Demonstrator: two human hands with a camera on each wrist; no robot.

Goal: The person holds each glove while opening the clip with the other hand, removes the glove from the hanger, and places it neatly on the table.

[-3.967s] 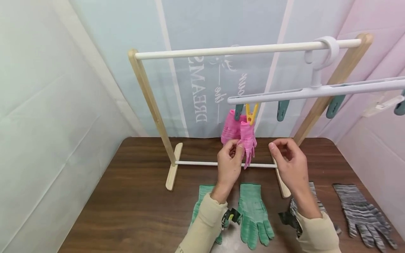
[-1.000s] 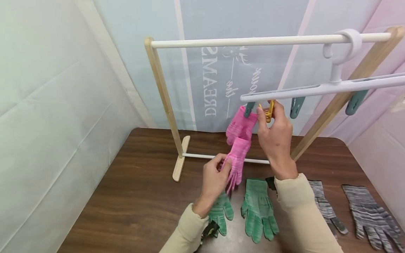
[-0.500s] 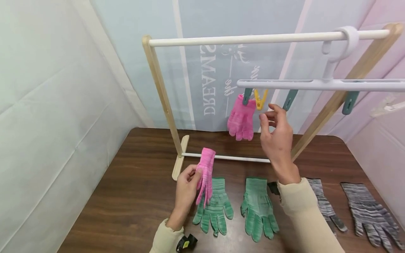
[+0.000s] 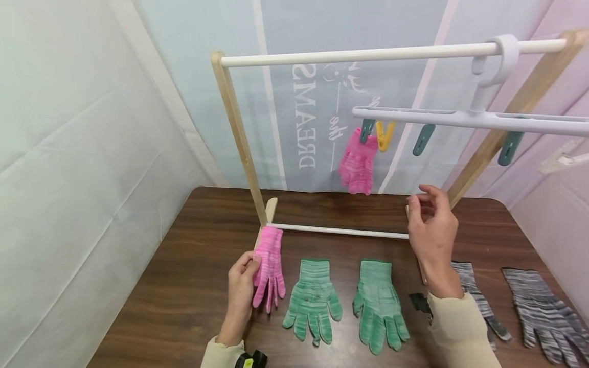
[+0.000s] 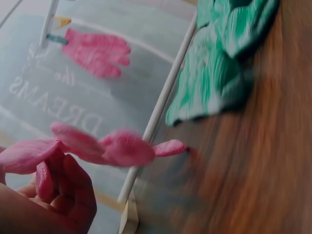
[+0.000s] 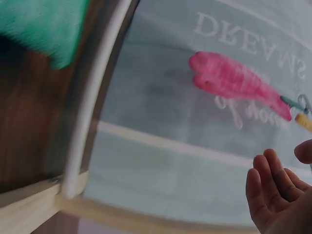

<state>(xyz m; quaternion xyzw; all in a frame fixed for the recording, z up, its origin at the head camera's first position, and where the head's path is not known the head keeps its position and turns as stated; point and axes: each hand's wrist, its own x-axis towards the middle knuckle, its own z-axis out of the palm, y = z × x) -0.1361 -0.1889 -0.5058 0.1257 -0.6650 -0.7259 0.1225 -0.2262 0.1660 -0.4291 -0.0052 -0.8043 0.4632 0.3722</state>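
In the head view my left hand [image 4: 241, 283] pinches a pink knit glove [image 4: 270, 260] by its side, low over the table at the rack's left foot. The glove's fingers point toward me. A second pink glove [image 4: 358, 162] hangs from a green clip [image 4: 366, 131] at the hanger's left end. Beside that clip hangs a yellow clip [image 4: 384, 136] with nothing in it. My right hand [image 4: 433, 230] is raised below the hanger, its fingers loosely bent and holding nothing. In the right wrist view its fingers [image 6: 273, 180] are apart from the hanging glove.
A white hanger [image 4: 428, 118] with more green clips hooks over the rail [image 4: 391, 53] of a wooden rack. Two green gloves [image 4: 314, 301] lie on the brown table [image 4: 184, 286] before it. Grey striped gloves [image 4: 540, 301] lie at the right.
The yellow clip has come off one pink glove. My left hand has carried that glove left and down, away from the hanger. My right hand has let go of the clip and dropped lower.
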